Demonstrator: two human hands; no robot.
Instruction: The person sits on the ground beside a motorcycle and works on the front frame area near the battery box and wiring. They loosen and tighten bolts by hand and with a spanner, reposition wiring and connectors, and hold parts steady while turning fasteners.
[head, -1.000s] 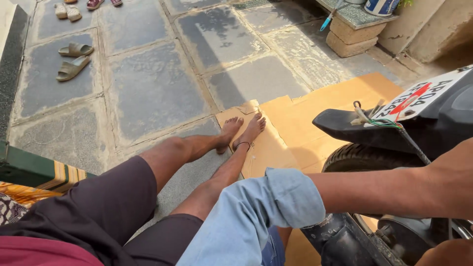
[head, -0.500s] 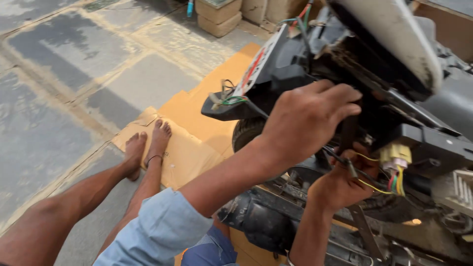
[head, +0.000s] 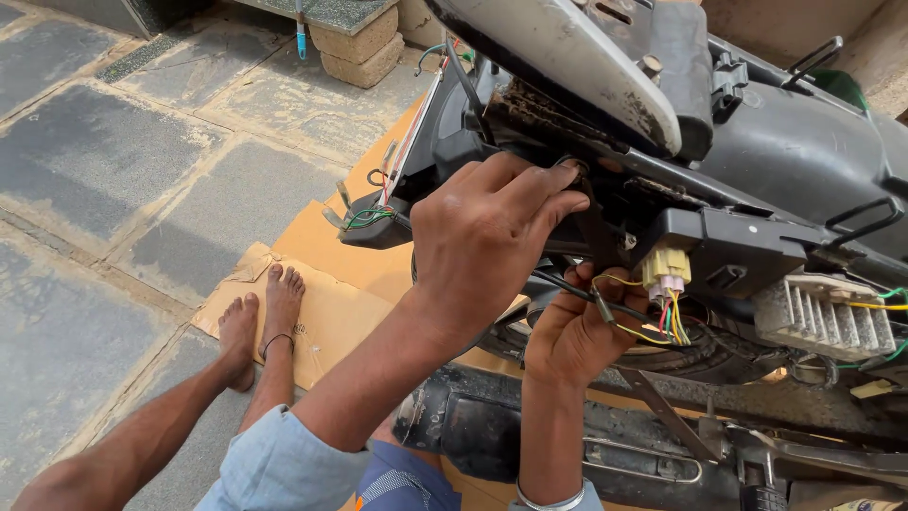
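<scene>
I am gripping the black wiring under the raised seat [head: 567, 66] of the black scooter [head: 804, 161] on my right: my left hand [head: 487, 232] is curling over the frame bar, my right hand [head: 577, 331] is pinching a thin black cable [head: 605, 308] beside the yellow plastic connector [head: 667, 268]. Brown cardboard [head: 322, 303] is lying under my bare feet [head: 260, 317].

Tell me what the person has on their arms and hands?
Both hands are bare, with no gloves. The left hand comes out of a light blue sleeve pushed up above the elbow. The right hand has a thin silver bangle round the wrist, and a bit of light blue cuff shows beside it.
</scene>
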